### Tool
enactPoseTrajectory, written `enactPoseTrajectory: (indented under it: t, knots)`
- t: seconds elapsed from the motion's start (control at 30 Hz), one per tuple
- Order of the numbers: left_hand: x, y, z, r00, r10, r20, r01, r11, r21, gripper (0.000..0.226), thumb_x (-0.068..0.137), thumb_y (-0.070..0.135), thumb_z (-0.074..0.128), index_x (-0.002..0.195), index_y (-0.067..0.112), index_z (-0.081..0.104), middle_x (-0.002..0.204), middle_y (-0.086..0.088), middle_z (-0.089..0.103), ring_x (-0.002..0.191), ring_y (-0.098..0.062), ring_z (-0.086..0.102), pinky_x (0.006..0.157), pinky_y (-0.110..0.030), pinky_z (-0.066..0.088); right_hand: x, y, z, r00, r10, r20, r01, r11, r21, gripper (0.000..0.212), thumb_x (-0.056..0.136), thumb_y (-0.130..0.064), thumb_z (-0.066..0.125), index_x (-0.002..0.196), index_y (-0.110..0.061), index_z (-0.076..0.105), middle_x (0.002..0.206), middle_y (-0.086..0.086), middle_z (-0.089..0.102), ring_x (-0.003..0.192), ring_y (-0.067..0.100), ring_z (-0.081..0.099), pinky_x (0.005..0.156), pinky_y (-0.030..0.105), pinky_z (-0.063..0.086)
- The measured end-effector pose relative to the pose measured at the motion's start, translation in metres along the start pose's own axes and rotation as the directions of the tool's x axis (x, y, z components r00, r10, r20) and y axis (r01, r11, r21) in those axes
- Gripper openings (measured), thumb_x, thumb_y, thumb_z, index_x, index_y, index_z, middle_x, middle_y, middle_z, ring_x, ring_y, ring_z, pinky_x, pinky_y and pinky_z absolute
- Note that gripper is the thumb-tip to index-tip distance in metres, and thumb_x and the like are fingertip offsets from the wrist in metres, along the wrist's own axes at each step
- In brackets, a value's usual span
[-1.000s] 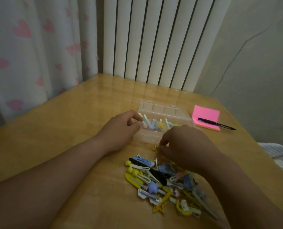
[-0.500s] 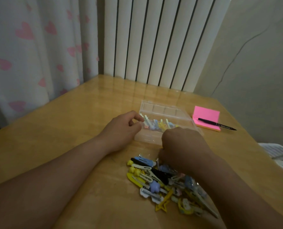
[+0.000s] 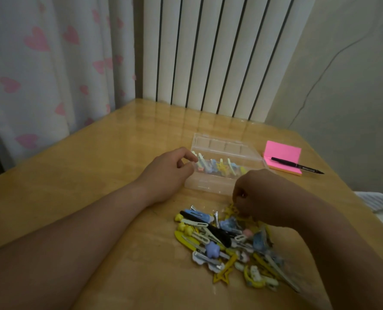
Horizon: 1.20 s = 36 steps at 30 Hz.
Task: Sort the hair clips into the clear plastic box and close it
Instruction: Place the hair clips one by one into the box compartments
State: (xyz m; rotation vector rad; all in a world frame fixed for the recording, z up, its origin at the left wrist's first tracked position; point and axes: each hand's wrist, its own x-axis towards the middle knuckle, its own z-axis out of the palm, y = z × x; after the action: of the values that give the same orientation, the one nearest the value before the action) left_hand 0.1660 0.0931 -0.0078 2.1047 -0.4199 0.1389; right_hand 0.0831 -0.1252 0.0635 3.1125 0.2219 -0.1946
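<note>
We log the left hand [image 3: 170, 173] pinching the clear plastic box [image 3: 217, 187] by its left wall. The right hand [image 3: 261, 194], curled, pinches a yellow openwork clip [image 3: 230, 209] at the far edge of the glossy hair clips [image 3: 217, 240], which lie just near of the box.

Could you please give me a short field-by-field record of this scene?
box: clear plastic box open on the table, sorted clips in a row inside
pile: loose hair clips, nearer than the box
left hand: holds the box's left end
right hand: fingers curled at the pile's far edge; whether it holds a clip is hidden
aside: pen on pink sticky notes, right of the box
</note>
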Motion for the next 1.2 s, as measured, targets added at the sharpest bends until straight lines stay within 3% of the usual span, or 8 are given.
enactPoseTrajectory:
  t: [0.23, 0.47, 0.6, 0.7, 0.8, 0.93, 1.1, 1.2]
  knots:
    - [-0.002, 0.0, -0.001, 1.0, -0.005, 0.009, 0.006, 1.0, -0.011, 0.019, 0.105, 0.036, 0.058, 0.12, 0.034, 0.07, 0.074, 0.009, 0.056, 0.067, -0.008, 0.053, 0.066, -0.032, 0.044, -0.002, 0.01, -0.004, 0.997, -0.035, 0.066, 0.029, 0.995, 0.09, 0.024, 0.098, -0.038, 0.069, 0.122, -0.036, 0.072, 0.096, -0.018, 0.062, 0.085, 0.001, 0.062, 0.077, 0.021, 0.055]
    - [-0.001, 0.0, -0.001, 1.0, -0.008, 0.01, 0.008, 1.0, -0.016, 0.017, 0.104, 0.037, 0.059, 0.117, 0.036, 0.07, 0.072, 0.01, 0.056, 0.063, -0.004, 0.052, 0.065, -0.031, 0.042, -0.005, 0.007, -0.005, 0.994, -0.089, 0.056, 0.087, 0.996, 0.037, 0.007, 0.095, -0.039, 0.073, 0.1, -0.035, 0.071, 0.094, -0.014, 0.064, 0.084, 0.004, 0.062, 0.078, 0.028, 0.059]
    - [-0.002, 0.001, -0.001, 1.0, -0.006, 0.011, 0.006, 1.0, -0.015, 0.016, 0.104, 0.039, 0.059, 0.116, 0.036, 0.069, 0.073, 0.01, 0.057, 0.063, -0.003, 0.053, 0.065, -0.03, 0.041, -0.01, 0.017, -0.013, 0.992, -0.105, 0.077, 0.085, 0.971, 0.225, 0.006, 0.1, -0.033, 0.069, 0.099, -0.038, 0.072, 0.089, -0.011, 0.072, 0.076, 0.001, 0.071, 0.068, 0.021, 0.057]
    - [-0.002, 0.0, -0.002, 1.0, 0.0, 0.014, 0.0, 1.0, -0.019, 0.015, 0.105, 0.038, 0.058, 0.115, 0.037, 0.069, 0.074, 0.01, 0.057, 0.06, 0.0, 0.052, 0.063, -0.03, 0.041, -0.008, 0.032, -0.021, 0.988, -0.069, -0.14, 0.125, 0.885, 0.447, 0.014, 0.103, -0.03, 0.063, 0.099, -0.036, 0.075, 0.086, -0.01, 0.075, 0.076, 0.001, 0.071, 0.064, 0.021, 0.057]
    - [-0.002, -0.001, -0.001, 1.0, 0.008, 0.008, -0.008, 1.0, -0.019, 0.014, 0.105, 0.038, 0.058, 0.114, 0.037, 0.068, 0.074, 0.009, 0.058, 0.059, 0.0, 0.052, 0.063, -0.031, 0.041, 0.01, 0.052, -0.027, 0.915, 0.118, -0.386, 0.118, 0.837, 0.534, 0.013, 0.103, -0.029, 0.066, 0.099, -0.031, 0.078, 0.082, -0.009, 0.076, 0.072, 0.005, 0.072, 0.067, 0.03, 0.061]
    - [0.0, -0.001, 0.0, 1.0, 0.01, 0.003, -0.01, 1.0, -0.024, 0.012, 0.104, 0.038, 0.059, 0.112, 0.039, 0.068, 0.076, 0.008, 0.058, 0.062, -0.004, 0.052, 0.064, -0.031, 0.042, 0.05, 0.074, -0.022, 0.883, 0.271, -0.384, -0.067, 0.881, 0.469, 0.009, 0.101, -0.027, 0.07, 0.096, -0.024, 0.077, 0.081, -0.009, 0.076, 0.073, 0.007, 0.072, 0.068, 0.035, 0.063]
    - [0.0, 0.0, 0.001, 1.0, 0.003, 0.01, -0.003, 1.0, -0.028, 0.012, 0.105, 0.038, 0.058, 0.112, 0.039, 0.068, 0.078, 0.007, 0.06, 0.066, -0.008, 0.054, 0.064, -0.031, 0.042, 0.087, 0.087, -0.007, 0.912, 0.286, -0.294, -0.246, 0.955, 0.166, 0.01, 0.092, -0.033, 0.078, 0.087, -0.025, 0.081, 0.08, -0.007, 0.073, 0.073, 0.01, 0.064, 0.058, 0.026, 0.047]
    - [0.001, -0.001, 0.001, 1.0, 0.003, 0.007, -0.003, 1.0, -0.024, 0.012, 0.104, 0.037, 0.058, 0.112, 0.038, 0.068, 0.078, 0.007, 0.06, 0.066, -0.008, 0.055, 0.064, -0.031, 0.042, 0.101, 0.087, -0.004, 0.921, 0.319, -0.223, -0.299, 0.947, 0.117, 0.01, 0.088, -0.033, 0.082, 0.089, -0.023, 0.083, 0.081, -0.006, 0.074, 0.076, 0.015, 0.068, 0.061, 0.027, 0.052]
